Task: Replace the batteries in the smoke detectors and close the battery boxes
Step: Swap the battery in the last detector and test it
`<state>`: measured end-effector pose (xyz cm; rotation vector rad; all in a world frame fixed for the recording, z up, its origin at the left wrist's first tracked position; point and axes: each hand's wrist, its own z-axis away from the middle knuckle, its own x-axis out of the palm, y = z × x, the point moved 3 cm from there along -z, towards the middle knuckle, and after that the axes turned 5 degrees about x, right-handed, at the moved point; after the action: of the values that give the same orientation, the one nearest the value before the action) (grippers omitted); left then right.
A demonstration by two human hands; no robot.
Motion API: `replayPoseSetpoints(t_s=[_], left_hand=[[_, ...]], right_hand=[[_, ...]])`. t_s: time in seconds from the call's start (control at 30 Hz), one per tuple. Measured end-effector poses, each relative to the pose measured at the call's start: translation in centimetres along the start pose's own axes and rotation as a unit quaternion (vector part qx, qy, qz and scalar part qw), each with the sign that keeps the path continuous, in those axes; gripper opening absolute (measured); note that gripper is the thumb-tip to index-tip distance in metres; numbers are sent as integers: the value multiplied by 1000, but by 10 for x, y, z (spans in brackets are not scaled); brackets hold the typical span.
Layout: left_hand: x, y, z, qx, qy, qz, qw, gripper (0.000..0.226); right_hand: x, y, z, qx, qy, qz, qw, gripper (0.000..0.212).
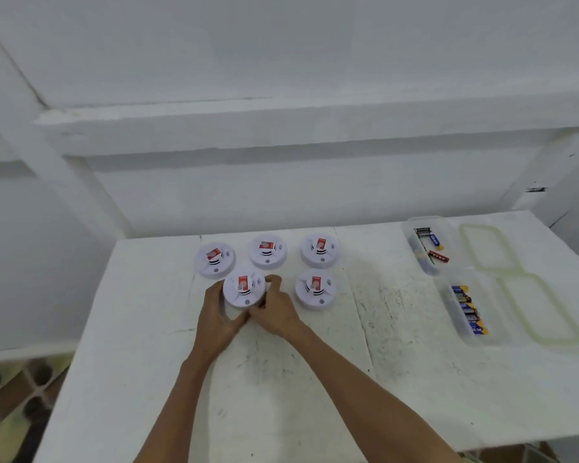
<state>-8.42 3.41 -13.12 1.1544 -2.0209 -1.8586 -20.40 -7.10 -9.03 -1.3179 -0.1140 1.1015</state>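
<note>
We are gripping the front-left smoke detector [244, 289] with both hands on the white table [281, 379], the left hand [219, 315] curling round its left edge and the right hand [274, 309] round its right edge. Four other smoke detectors [267, 250] are lying near it, each showing a red label. To the right, the far clear box [448, 235] is holding a few loose batteries [437, 241], and the near clear box [495, 295] is holding a row of batteries [468, 309]. Two green-rimmed lids [490, 248] are lying just beside the boxes.

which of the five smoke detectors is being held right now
The front-left smoke detector, in the near row: the left hand and right hand grip its sides. The other four sit untouched on the table.
</note>
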Motion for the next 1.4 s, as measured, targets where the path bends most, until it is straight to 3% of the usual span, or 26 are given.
replayPoseSetpoints(t_s=[0.47,0.77,1.03,1.1,1.27,1.4], left_hand=[[3,-11,0,37,3,-36,999,73],[5,-5,1,62,-14,-69,996,73],[2,-7,1,80,-10,-79,994,74],[1,-7,1,85,-11,-84,993,76],[15,11,-5,102,-51,-139,984,83],[43,36,-21,145,-62,-210,965,78]], right_hand=[[-7,6,2,-24,1,20,1000,64],[-2,11,3,-22,21,36,999,53],[-9,11,7,-40,19,32,998,62],[-21,13,8,-49,38,49,997,63],[-65,22,11,-109,136,65,982,32],[-88,40,13,-153,220,104,958,36]])
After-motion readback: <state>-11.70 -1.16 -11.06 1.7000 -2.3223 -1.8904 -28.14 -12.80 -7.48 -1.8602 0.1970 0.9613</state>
